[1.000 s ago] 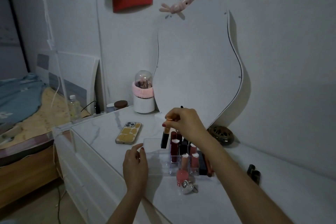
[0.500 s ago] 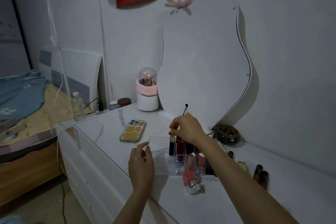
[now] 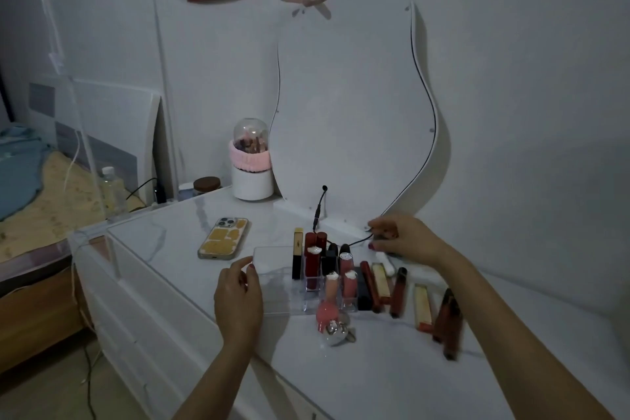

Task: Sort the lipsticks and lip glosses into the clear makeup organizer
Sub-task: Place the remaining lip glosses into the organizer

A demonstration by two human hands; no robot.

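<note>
Clear makeup organizer (image 3: 272, 293): on white dresser top (image 3: 375, 368), between both hands; several tubes upright in its right-side compartments.
Left hand (image 3: 238, 297): fingers curled loosely against organizer's left edge, touching it.
Right hand (image 3: 405, 239): fingers bent behind the organizer; what they hold cannot be told.
Loose lipsticks (image 3: 422, 307): lying below right hand.
Phone (image 3: 223, 238): beyond left hand.

A clear, glossy plastic makeup organizer (image 3: 272, 286) sits on a smooth white marble-look tabletop (image 3: 375, 368); near it lies a shiny silver metal heart-shaped trinket (image 3: 335, 332).
</note>
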